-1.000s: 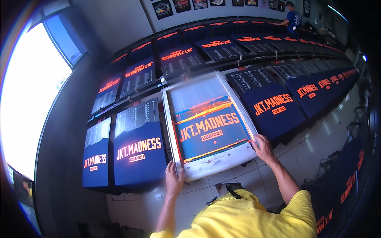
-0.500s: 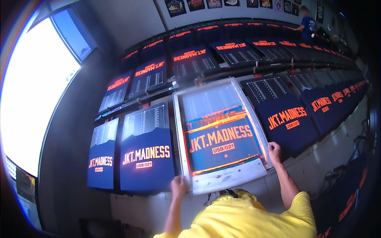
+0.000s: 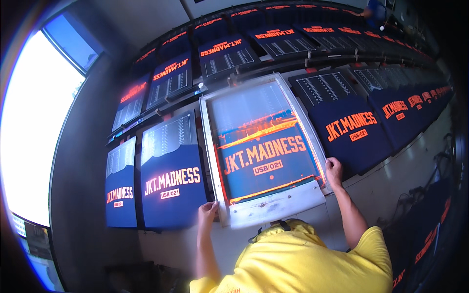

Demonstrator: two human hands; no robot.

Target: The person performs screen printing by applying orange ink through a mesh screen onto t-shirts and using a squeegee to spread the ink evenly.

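Observation:
A screen printing frame (image 3: 211, 156) with a pale rim and mesh lies over a board in front of me. Orange ink streaks the mesh, and orange lettering shows in its middle. Across its near end sits a white board (image 3: 278, 205) with small studs. My left hand (image 3: 208, 211) is closed at the frame's lower left edge, the fingertips touching the rim. My right hand (image 3: 334, 172) is closed around the lower right edge; some of its fingers are hidden. Dark blue shirts (image 3: 178, 207) with orange lettering lie on boards to the left, with another shirt (image 3: 359, 154) to the right.
More boards (image 3: 227, 63) with blue printed shirts run in long rows behind the frame and off to the right. A rail (image 3: 266, 72) separates the rows. Another person (image 3: 375, 13) stands at the far right. A bright window (image 3: 29, 127) is on the left.
The whole view has shifted, so the frame, shirts and other person appear higher. Both hands stay at the same edges of the frame.

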